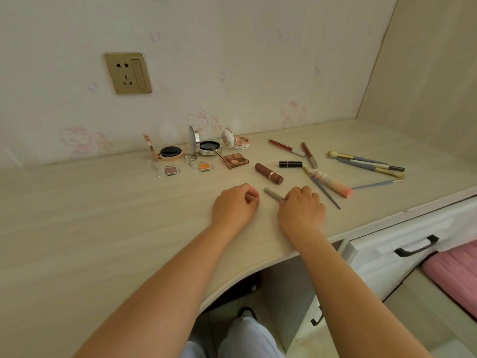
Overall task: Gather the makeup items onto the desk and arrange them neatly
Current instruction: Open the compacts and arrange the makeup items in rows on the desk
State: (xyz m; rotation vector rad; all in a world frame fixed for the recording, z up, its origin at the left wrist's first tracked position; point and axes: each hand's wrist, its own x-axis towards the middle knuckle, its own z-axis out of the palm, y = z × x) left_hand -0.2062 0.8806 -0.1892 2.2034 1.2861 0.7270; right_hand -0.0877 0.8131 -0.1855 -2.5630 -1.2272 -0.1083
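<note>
Our right hand [301, 205] curls its fingers around a slim grey pencil [273, 194] lying on the counter [103, 215]; our left hand [236, 204] is fisted, empty. Light, stiff, roll-prone, so we grip mid-barrel.

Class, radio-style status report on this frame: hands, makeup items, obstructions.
Left hand curled, holding nothing. Right hand grips grey tube lying on desk. Brushes scattered right. Nothing obstructing.

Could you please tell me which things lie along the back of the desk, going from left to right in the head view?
Rose-gold compact → silver compact → small flowered compact → red lip gloss tube → brown lip gloss tube → makeup brushes.
</note>
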